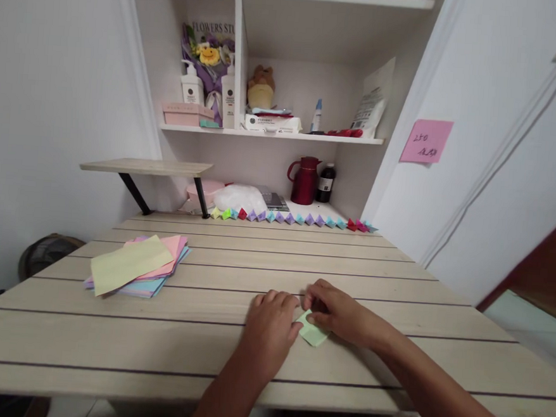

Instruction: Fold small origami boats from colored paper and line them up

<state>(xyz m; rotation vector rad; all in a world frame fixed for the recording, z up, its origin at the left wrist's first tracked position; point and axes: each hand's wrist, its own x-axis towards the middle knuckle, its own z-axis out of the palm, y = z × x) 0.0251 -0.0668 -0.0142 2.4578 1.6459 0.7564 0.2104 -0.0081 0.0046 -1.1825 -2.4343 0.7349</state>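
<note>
A light green piece of folded paper (314,335) lies on the table between my hands, near the front edge. My left hand (271,325) rests palm down on the wood, fingers stretched forward and thumb at the paper's left edge. From the right, my right hand (346,316) reaches over the paper with curled fingers, its thumb on the upper part of the sheet. That hand covers the paper's upper right side.
A stack of coloured paper sheets (134,265) lies at the left. Along the back edge runs a row of small folded paper pieces (290,218). A raised wooden shelf (147,167) stands back left, and a red jug (304,182) behind the row.
</note>
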